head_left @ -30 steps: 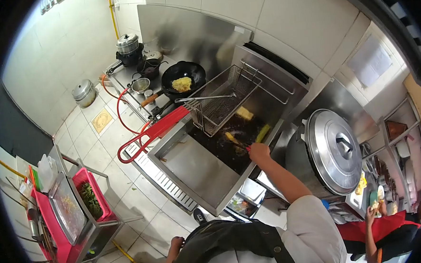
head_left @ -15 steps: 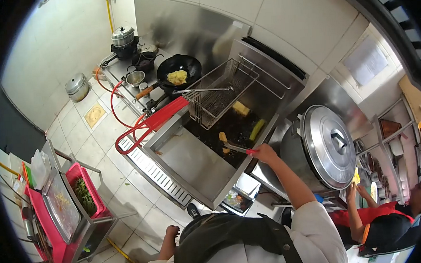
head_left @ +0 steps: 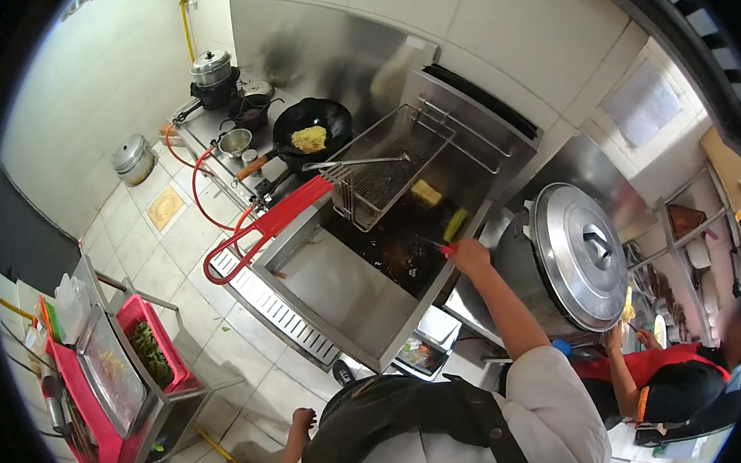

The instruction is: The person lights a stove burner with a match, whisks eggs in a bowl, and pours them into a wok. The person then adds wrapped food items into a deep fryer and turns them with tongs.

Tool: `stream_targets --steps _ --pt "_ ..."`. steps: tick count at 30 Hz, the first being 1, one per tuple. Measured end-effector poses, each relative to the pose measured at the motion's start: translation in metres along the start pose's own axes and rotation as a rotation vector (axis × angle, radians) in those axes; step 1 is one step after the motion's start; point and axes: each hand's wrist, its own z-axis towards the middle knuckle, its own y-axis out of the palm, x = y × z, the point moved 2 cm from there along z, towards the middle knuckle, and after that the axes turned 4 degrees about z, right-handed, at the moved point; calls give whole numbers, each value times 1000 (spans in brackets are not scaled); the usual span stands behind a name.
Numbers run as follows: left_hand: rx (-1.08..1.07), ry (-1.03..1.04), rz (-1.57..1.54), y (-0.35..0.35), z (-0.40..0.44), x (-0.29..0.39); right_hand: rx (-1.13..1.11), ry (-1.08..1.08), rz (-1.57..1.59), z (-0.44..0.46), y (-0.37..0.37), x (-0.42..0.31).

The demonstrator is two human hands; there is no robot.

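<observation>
My right hand (head_left: 471,257) is closed around the red grip of a pair of tongs (head_left: 448,248) at the right rim of the deep fryer (head_left: 368,349). The metal tips reach over the dark oil (head_left: 388,251) and are hard to make out. Close to them, a green piece of food (head_left: 455,224) lies by the fryer wall. A yellow piece (head_left: 425,193) floats farther back. Low beside my body hangs my left hand (head_left: 303,419), its fingers loosely curled with nothing in them.
Above the oil sits a wire fryer basket (head_left: 384,176) with a red handle (head_left: 278,219) jutting left. A wok (head_left: 331,120) holds yellow food on the stove. A big lidded pot (head_left: 577,254) stands right of the fryer; beyond it another person (head_left: 663,380) works. A cart (head_left: 162,410) stands at left.
The tongs' tips have shifted right, and the golden piece between them no longer shows. Brown matter and bubbles show in the oil there. My left hand has dropped slightly.
</observation>
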Motion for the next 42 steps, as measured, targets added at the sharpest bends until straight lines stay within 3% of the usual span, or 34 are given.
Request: stream_targets --steps 2,6,8,11,13,15,21,24,27,30,34,36,42 --pt "-5 61 -34 -1 -10 -7 -5 63 -31 -8 -33 -4" --pt "204 127 -61 -8 -82 76 21 174 -99 10 -51 2" --pt "179 126 -51 -2 -71 64 11 175 -108 29 -45 3" --pt "51 -67 -4 9 3 20 -9 140 -95 55 -28 1" --pt "2 -306 -49 19 43 8 -39 153 -98 77 -13 -1" --pt "76 -347 -293 31 60 -3 -85 215 -123 104 5 -7" --pt "152 -316 -311 36 59 7 -159 200 -186 115 -17 -32" --pt "144 -391 -305 41 46 -11 -214 69 -267 127 -32 -25" --pt "107 -482 -324 44 39 -37 -541 268 -292 199 -4 10" --pt "57 -578 -403 49 34 -65 -427 340 -278 239 25 40" --pt "90 -579 -327 47 25 -52 -273 149 -369 197 16 18" --pt "72 -532 -416 50 39 -61 -272 100 -418 243 70 58" --pt "156 -372 -399 43 44 -17 -32 111 -267 220 69 59"
